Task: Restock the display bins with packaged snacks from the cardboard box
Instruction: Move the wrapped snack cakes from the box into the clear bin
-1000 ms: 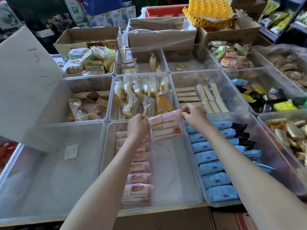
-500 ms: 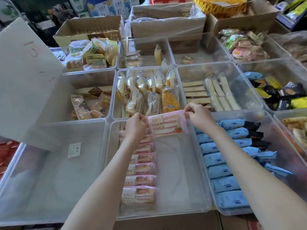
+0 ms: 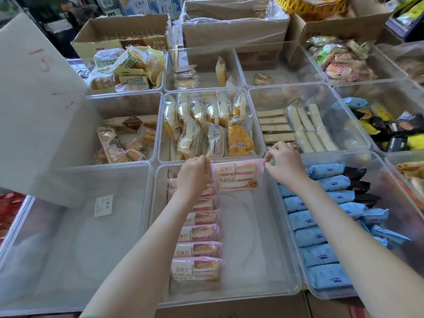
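Holding a pink plastic-wrapped snack pack [image 3: 237, 177] by both short ends: your left hand [image 3: 193, 174] pinches the 9 o'clock end and your right hand [image 3: 283, 161] pinches the 3 o'clock end, fingers curled on the wrapper at both. The pack is label up at the 12 o'clock end of the clear rectangular plastic bin [image 3: 247, 244] in front of you; can't tell if it touches the bin floor. A column of matching pink wrapped packs [image 3: 197, 249] runs along the bin's 9 o'clock side, overlapping, 12 to 6. The held pack is just beside the column's far end, at its 3 o'clock. The neighbouring clear bin at 3 o'clock holds rows of blue wrapped packs [image 3: 319, 235]. A pale cardboard flap [image 3: 34, 99] stands at 10 o'clock.
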### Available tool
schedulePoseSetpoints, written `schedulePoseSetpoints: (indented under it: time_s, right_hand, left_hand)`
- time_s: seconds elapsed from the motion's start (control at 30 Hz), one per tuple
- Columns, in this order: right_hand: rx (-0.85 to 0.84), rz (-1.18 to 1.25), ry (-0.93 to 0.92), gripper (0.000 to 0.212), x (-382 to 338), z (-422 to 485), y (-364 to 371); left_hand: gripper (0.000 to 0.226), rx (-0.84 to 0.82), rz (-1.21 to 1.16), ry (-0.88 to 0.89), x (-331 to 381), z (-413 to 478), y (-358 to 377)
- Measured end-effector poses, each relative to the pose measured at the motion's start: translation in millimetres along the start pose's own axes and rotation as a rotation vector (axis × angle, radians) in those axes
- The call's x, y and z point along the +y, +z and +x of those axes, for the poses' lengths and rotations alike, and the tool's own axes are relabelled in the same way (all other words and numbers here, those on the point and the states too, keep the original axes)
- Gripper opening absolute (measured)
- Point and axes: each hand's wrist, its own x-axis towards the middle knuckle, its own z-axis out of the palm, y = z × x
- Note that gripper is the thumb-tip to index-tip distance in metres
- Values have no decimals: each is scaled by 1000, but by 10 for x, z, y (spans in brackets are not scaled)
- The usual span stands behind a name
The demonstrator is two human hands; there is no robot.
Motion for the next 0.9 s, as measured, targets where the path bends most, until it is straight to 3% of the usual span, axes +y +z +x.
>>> schedulePoseSetpoints:
  time_s: [0.13,0.27,0.33,0.37,0.5,0.6,0.7,0.8,0.9]
  right_hand:
    - [-2,-229,-74,13,-41,-22,77]
    - [131,-297,-150,7,-115,-22,174]
    - [234,-277,-194,18,-132,-42,212]
    - [290,-260,-204,19,-133,-55,219]
    - [461,-213,-222,16,-84,-123,220]
    - [396,-229,-256,21,-44,-113,326]
    - [184,-314,-192,20,-65,-72,420]
    - [2,-395,-128,19,-131,-67,451]
    - [-47,-454,-85,25,-164,-39,479]
  left_hand:
    - [17,-24,0,60,-51,-47,118]
    - [13,-26,34,120,-36,-58,162]
    - [5,42,65,171,0,-60,143]
    - [11,101,72,200,30,-62,132]
    - [12,247,92,267,68,-80,139]
    - [19,157,118,239,-23,-80,211]
    - [23,48,185,177,-83,-98,305]
    - [7,-53,263,91,-101,-111,343]
    - [23,-116,331,-24,-64,-92,366]
